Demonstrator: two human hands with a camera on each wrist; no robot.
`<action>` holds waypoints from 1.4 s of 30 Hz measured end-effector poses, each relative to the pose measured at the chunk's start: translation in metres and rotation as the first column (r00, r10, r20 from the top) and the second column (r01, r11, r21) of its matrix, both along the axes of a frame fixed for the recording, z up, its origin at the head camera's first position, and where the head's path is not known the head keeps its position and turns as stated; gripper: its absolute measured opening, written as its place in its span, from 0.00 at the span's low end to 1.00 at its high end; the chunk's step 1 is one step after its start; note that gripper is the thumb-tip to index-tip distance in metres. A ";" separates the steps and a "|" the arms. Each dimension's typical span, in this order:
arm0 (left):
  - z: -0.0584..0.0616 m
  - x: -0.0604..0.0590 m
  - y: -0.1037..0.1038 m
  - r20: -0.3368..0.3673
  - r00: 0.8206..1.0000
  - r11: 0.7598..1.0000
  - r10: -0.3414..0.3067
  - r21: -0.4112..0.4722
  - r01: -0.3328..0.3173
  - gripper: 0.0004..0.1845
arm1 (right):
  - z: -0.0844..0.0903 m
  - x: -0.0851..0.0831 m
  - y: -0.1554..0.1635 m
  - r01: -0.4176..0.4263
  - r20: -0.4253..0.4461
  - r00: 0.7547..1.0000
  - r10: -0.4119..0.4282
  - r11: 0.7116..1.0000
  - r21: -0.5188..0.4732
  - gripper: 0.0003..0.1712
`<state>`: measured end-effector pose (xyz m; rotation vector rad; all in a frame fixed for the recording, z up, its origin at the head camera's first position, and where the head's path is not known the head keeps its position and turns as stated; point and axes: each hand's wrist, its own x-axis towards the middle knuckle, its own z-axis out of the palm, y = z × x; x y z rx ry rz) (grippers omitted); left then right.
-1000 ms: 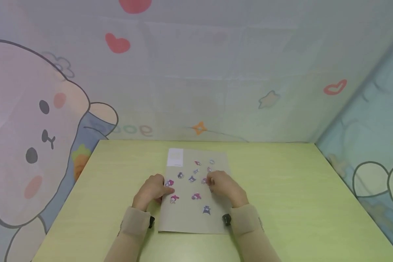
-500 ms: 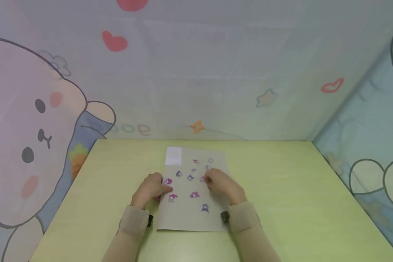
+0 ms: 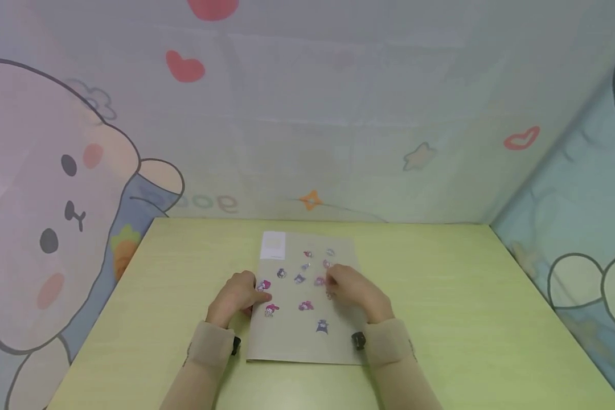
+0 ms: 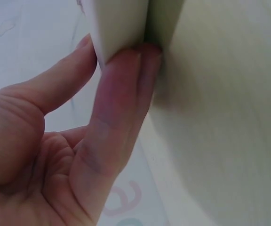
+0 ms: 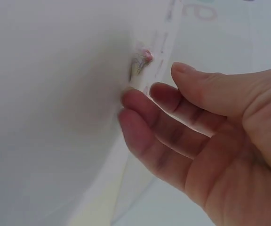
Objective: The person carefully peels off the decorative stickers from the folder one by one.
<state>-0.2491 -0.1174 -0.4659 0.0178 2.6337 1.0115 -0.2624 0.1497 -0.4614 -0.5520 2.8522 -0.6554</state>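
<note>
Sticker sheet [image 3: 292, 336] lies flat in the middle of the green bench [image 3: 456, 319], long side running away from the person, with about 11 small cartoon stickers scattered over its upper half and a pale label [image 3: 274, 245] at the far left corner. Left hand [image 3: 237, 298] sits on the sheet's left edge, thumb on top and fingers [image 4: 126, 89] under the lifted edge, a pinching grip. Right hand [image 3: 356, 293] rests over the right side, fingertips [image 5: 135, 106] loosely spread and touching the paper beside a pink sticker [image 5: 142, 61] (nothing pinched that I can see). Judging by this, no sticker is lifted yet; the peeling looks barely begun, nearly all left.
</note>
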 end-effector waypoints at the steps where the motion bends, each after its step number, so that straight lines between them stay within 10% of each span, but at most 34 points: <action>1: 0.000 0.000 0.000 0.000 1.000 1.000 0.002 0.004 -0.002 0.15 | 0.000 0.000 0.000 -0.003 -0.002 1.000 0.003 1.000 -0.003 0.08; 20: -0.001 0.002 -0.002 -0.025 1.000 1.000 -0.014 0.006 0.014 0.14 | -0.008 -0.001 0.000 -0.056 -0.063 0.996 0.056 0.998 0.009 0.04; 42: -0.003 0.000 -0.003 -0.039 0.999 1.000 -0.011 0.014 0.012 0.13 | 0.026 0.007 0.041 -0.029 -0.141 0.990 0.012 0.992 -0.125 0.08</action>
